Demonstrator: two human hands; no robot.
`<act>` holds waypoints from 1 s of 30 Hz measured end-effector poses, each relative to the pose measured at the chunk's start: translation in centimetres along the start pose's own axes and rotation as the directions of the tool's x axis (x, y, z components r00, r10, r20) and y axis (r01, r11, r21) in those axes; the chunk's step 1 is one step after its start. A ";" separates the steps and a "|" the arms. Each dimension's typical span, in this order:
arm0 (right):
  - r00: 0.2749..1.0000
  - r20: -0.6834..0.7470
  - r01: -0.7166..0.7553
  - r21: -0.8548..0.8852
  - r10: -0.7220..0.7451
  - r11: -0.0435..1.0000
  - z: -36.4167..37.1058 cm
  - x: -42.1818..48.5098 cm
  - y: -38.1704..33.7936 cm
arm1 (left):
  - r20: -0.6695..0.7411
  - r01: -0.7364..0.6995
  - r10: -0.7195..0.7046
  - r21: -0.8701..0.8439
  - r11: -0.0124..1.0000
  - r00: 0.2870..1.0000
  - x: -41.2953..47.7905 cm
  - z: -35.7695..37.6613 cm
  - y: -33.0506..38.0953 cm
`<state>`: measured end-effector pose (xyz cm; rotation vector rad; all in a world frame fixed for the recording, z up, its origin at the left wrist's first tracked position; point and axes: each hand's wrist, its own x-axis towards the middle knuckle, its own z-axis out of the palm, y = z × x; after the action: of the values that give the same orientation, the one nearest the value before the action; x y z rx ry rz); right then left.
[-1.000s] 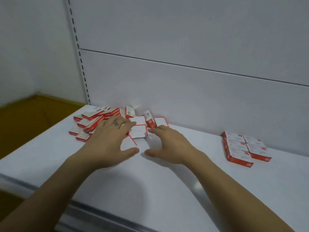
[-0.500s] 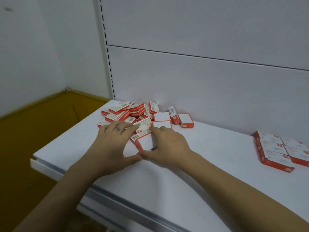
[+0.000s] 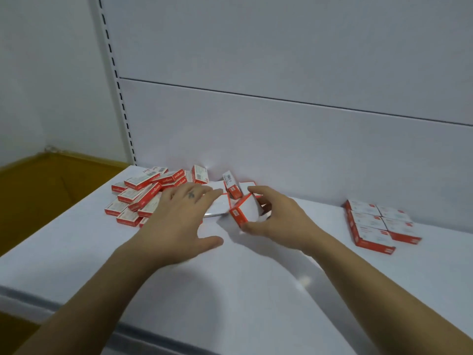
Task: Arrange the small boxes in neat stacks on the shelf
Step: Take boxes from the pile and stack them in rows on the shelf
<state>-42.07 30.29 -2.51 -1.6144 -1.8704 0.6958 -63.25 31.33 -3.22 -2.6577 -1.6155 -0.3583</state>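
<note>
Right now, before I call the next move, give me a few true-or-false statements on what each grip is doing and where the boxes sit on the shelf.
1. The right grip pinches a tilted box. True.
2. The left grip is curled round a box of its own. False: its fingers lie straight over the loose pile, gripping nothing.
3. A tidy block of boxes sits to the right on the shelf, apart from the loose pile. True.
4. The loose pile lies along the shelf's front edge. False: it lies at the left end, toward the back panel.
</note>
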 end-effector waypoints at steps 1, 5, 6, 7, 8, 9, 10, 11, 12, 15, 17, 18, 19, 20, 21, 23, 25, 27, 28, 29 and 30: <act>1.000 -0.020 -0.019 0.039 0.019 0.999 -0.7 -0.2 0.5 | -0.035 -0.041 0.040 -0.026 0.999 0.999 0.6 0.1 0.7; 0.991 -0.101 -0.075 0.167 0.092 0.983 -3.7 -1.5 2.5 | -0.128 -0.212 0.198 -0.112 0.971 0.972 3.8 0.7 3.9; 0.986 -0.119 -0.087 0.206 0.113 0.975 -4.3 -1.8 3.0 | -0.135 -0.239 0.221 -0.134 0.962 0.966 4.6 1.0 4.8; 0.982 -0.134 -0.097 0.251 0.134 0.963 -4.8 -2.2 3.5 | -0.144 -0.268 0.248 -0.149 0.952 0.958 5.4 1.3 5.7; 0.978 -0.144 -0.102 0.308 0.152 0.946 -5.1 -2.5 4.2 | -0.165 -0.302 0.276 -0.161 0.940 0.947 6.2 1.6 6.6; 0.975 -0.145 -0.102 0.373 0.167 0.922 -5.3 -2.9 4.8 | -0.187 -0.331 0.299 -0.175 0.927 0.936 7.0 2.1 7.5; 0.974 -0.141 -0.098 0.442 0.177 0.892 -5.5 -3.1 5.5 | -0.201 -0.348 0.309 -0.200 0.916 0.930 7.6 2.4 8.4; 0.975 -0.130 -0.096 0.495 0.183 0.864 -5.7 -3.4 6.0 | -0.208 -0.359 0.314 -0.237 0.903 0.926 8.2 2.8 9.2; 0.977 -0.114 -0.092 0.533 0.179 0.841 -5.8 -3.6 6.5 | -0.209 -0.364 0.313 -0.286 0.887 0.926 8.7 3.4 9.9; 0.988 -0.068 -0.069 0.617 0.141 0.784 -6.3 -4.0 7.1 | -0.214 -0.326 0.253 -0.472 0.819 0.944 9.5 4.9 11.2; 0.987 -0.053 -0.068 0.709 0.149 0.702 -6.3 -3.9 7.2 | -0.209 -0.290 0.208 -0.547 0.785 0.956 9.3 5.3 11.2; 0.987 -0.037 -0.074 0.752 0.154 0.655 -6.2 -3.8 7.2 | -0.209 -0.281 0.195 -0.568 0.774 0.958 9.1 5.4 10.9; 0.988 -0.015 -0.084 0.782 0.153 0.618 -5.9 -3.7 7.1 | -0.200 -0.268 0.183 -0.593 0.759 0.963 8.8 5.4 10.5; 0.989 0.006 -0.094 0.795 0.147 0.599 -5.6 -3.7 6.9 | -0.177 -0.241 0.166 -0.630 0.738 0.970 8.5 5.3 10.1; 0.990 0.020 -0.102 0.793 0.142 0.601 -5.3 -3.6 6.8 | -0.152 -0.212 0.148 -0.674 0.707 0.977 8.1 5.3 9.7; 0.989 0.029 -0.113 0.766 0.142 0.633 -4.7 -3.4 6.7 | -0.110 -0.155 0.110 -0.732 0.664 0.988 7.7 5.3 9.0; 0.988 0.015 -0.115 0.746 0.156 0.656 -4.3 -3.4 6.8 | -0.087 -0.114 0.073 -0.754 0.648 0.993 7.6 5.4 8.9; 0.985 -0.008 -0.105 0.760 0.171 0.642 -4.3 -3.4 6.8 | -0.084 -0.098 0.051 -0.781 0.617 0.995 7.6 5.2 9.1; 0.984 -0.018 -0.098 0.768 0.174 0.632 -4.5 -3.5 6.6 | -0.083 -0.092 0.043 -0.795 0.599 0.996 7.6 5.1 9.2; 0.983 -0.029 -0.093 0.773 0.180 0.627 -4.7 -3.5 6.6 | -0.081 -0.087 0.037 -0.809 0.582 0.996 7.6 5.0 9.2; 0.982 -0.038 -0.090 0.775 0.187 0.626 -4.9 -3.6 6.6 | -0.076 -0.081 0.032 -0.821 0.566 0.997 7.5 4.9 9.2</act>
<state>-33.61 27.76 -4.00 -1.1703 -1.0861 1.2371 -50.90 34.20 -5.46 -3.2276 -1.5820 -1.5279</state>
